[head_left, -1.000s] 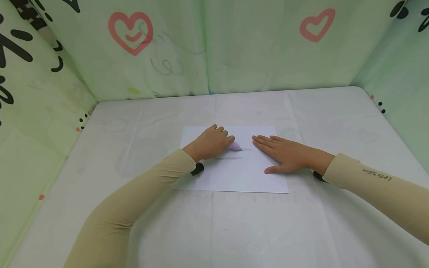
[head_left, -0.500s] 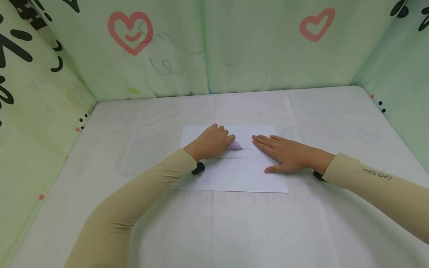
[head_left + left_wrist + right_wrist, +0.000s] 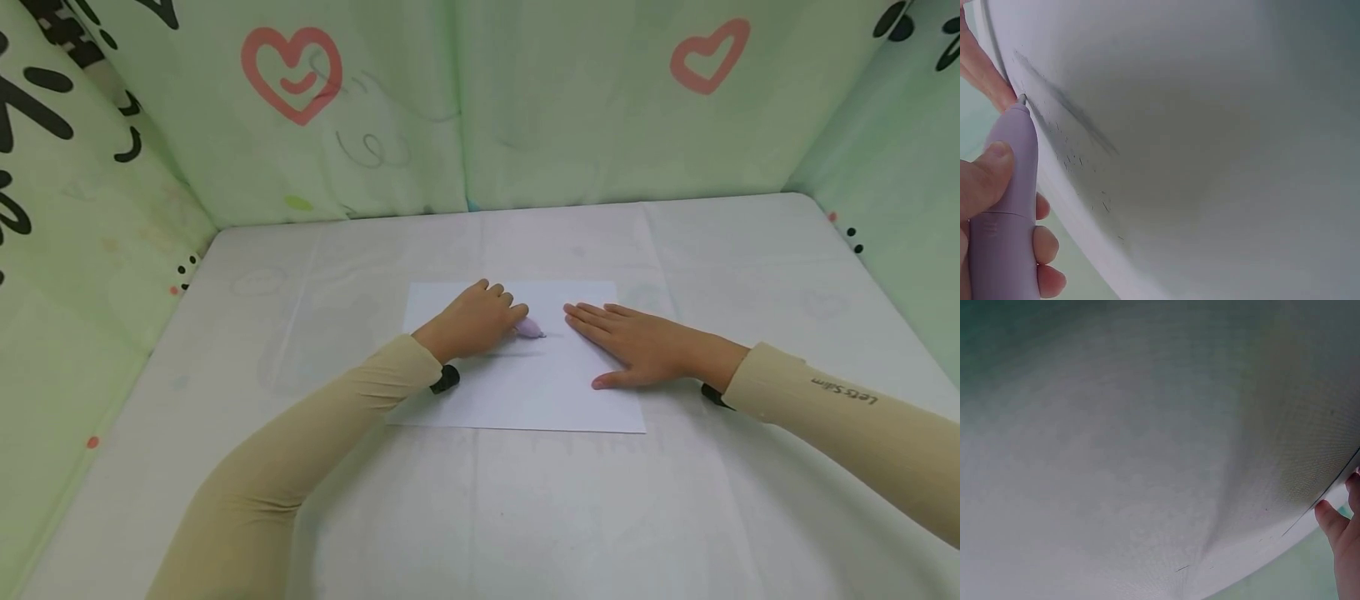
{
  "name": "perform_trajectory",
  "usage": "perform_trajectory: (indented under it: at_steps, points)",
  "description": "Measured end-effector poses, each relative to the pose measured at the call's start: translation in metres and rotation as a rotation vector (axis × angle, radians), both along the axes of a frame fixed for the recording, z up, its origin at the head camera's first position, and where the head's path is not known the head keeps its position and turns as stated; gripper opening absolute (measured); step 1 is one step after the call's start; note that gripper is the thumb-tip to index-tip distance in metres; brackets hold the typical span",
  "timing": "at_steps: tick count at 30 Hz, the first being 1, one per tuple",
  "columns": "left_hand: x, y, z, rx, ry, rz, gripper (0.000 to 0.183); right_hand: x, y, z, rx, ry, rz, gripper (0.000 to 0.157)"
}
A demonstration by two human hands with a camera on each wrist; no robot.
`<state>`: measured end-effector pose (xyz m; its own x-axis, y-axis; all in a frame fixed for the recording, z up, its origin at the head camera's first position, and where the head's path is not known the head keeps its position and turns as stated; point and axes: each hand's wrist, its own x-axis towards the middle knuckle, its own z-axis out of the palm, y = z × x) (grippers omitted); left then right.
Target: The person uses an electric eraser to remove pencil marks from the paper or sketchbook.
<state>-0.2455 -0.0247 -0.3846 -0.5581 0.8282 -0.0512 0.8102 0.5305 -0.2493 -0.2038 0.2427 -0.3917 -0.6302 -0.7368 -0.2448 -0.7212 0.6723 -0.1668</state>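
Note:
A white sheet of paper (image 3: 540, 400) lies in the middle of the table in the head view. My left hand (image 3: 476, 321) grips a fat lilac electric eraser (image 3: 530, 329), its narrow tip pointing right and down at the paper. In the left wrist view, thumb and fingers wrap the eraser's body (image 3: 1013, 169), and the grey tip meets the sheet by the end of a dark line. A wide grey pencil stroke (image 3: 1066, 106) runs beside it, with dark crumbs (image 3: 1075, 161) scattered around. My right hand (image 3: 637, 343) rests flat on the sheet's right part, fingers straight.
A white cloth (image 3: 480, 508) covers the table. Green printed curtains (image 3: 570, 125) with hearts and black marks enclose its back and sides. Each wrist carries a black camera, the left one (image 3: 446, 379) just over the paper.
My left hand has slid a few pixels to the right with the electric eraser, whose tip follows the upper grey line. The right hand and the paper stay in place.

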Motion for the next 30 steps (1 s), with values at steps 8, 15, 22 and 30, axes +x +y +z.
perform_trajectory:
  at_steps: [8,15,22,30]
  points:
    - [0.0024,0.0013,0.0013,0.007,0.015,-0.016,0.021,0.0005,-0.0002,0.0007,0.008,0.007,0.004,0.09]
    - [0.0023,0.002,0.0019,0.004,0.013,0.009,0.02,0.0001,-0.0001,0.0,0.007,0.007,0.002,0.09]
    - [0.0016,-0.0001,0.0018,0.007,0.025,0.002,0.019,-0.0006,0.0006,-0.0016,0.003,0.005,0.0,0.091]
    - [0.0023,0.0021,0.0029,-0.004,0.006,-0.006,0.022,-0.001,0.0004,-0.0017,0.002,0.004,0.003,0.09]
